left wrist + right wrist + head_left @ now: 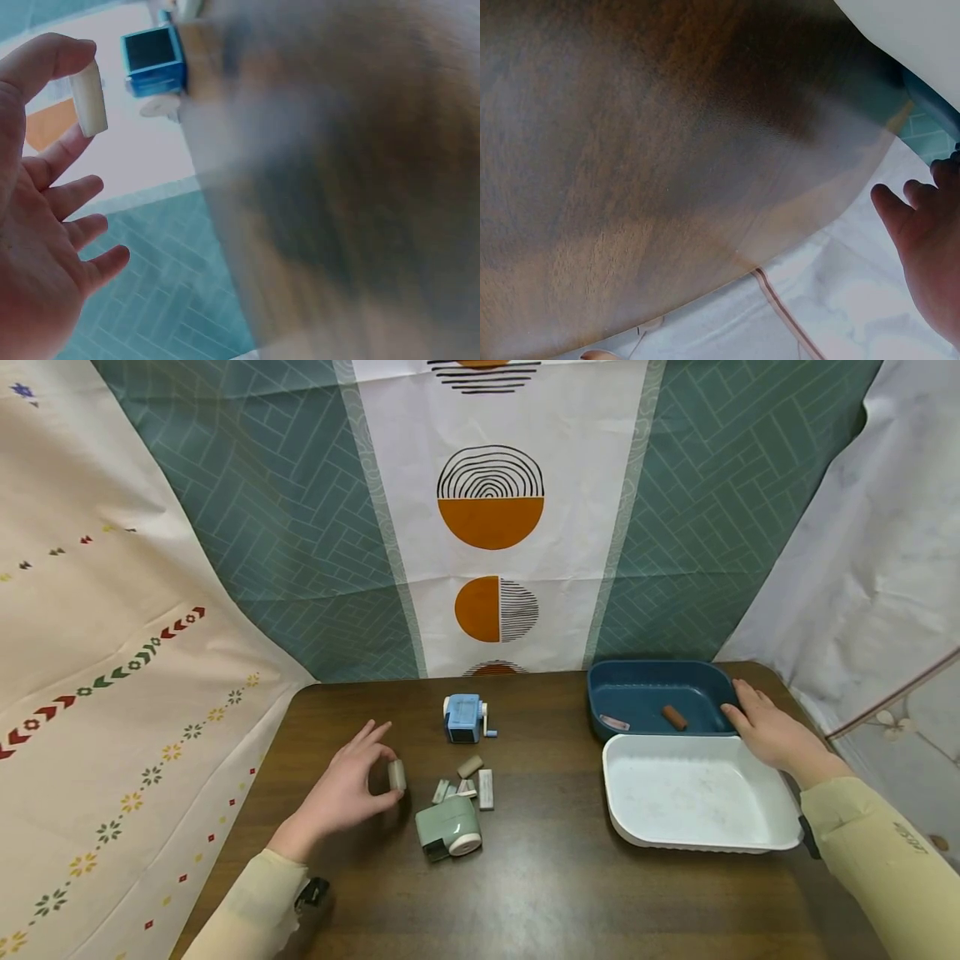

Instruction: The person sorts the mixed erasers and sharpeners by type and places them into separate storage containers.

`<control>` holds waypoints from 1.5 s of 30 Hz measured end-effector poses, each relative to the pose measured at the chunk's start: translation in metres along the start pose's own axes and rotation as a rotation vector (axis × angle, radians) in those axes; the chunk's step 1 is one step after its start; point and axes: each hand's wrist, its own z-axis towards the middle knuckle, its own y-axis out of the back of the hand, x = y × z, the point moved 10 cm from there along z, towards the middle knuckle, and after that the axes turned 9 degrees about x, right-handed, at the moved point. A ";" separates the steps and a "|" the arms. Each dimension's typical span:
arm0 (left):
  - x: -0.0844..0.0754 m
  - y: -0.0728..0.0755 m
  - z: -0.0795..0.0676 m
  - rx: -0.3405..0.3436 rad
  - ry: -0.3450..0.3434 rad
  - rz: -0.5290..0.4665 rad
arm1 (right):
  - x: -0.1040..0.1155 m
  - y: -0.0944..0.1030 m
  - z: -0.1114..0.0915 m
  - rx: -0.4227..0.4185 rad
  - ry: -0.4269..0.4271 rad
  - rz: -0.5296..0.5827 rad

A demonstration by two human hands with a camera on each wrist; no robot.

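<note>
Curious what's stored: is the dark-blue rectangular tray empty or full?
Neither: in the head view the dark-blue rectangular tray holds a brown cylinder and a small pale piece, its floor mostly bare.

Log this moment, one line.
left hand: pinches small beige oblong block | right hand: at right rim of blue rectangular plastic tray | in tray: short brown cylinder, pale flat piece

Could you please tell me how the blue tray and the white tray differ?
The blue tray holds a brown piece and a small pale piece; the white tray shows nothing inside. The blue tray sits farther back, the white tray nearer the camera. Both are open-topped with rounded corners.
</note>
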 end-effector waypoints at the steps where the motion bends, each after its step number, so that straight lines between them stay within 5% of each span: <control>1: -0.002 0.003 0.001 -0.009 -0.004 -0.002 | 0.000 0.000 0.000 0.000 0.001 0.001; 12: -0.038 0.019 0.021 -0.034 -0.091 0.013 | 0.001 -0.001 0.002 0.006 -0.003 -0.008; 29: -0.090 0.014 0.058 -0.032 -0.212 0.010 | 0.001 0.001 0.001 0.003 -0.017 -0.020; 45: -0.131 0.013 0.086 -0.045 -0.252 -0.076 | 0.004 0.002 0.000 -0.002 0.000 -0.023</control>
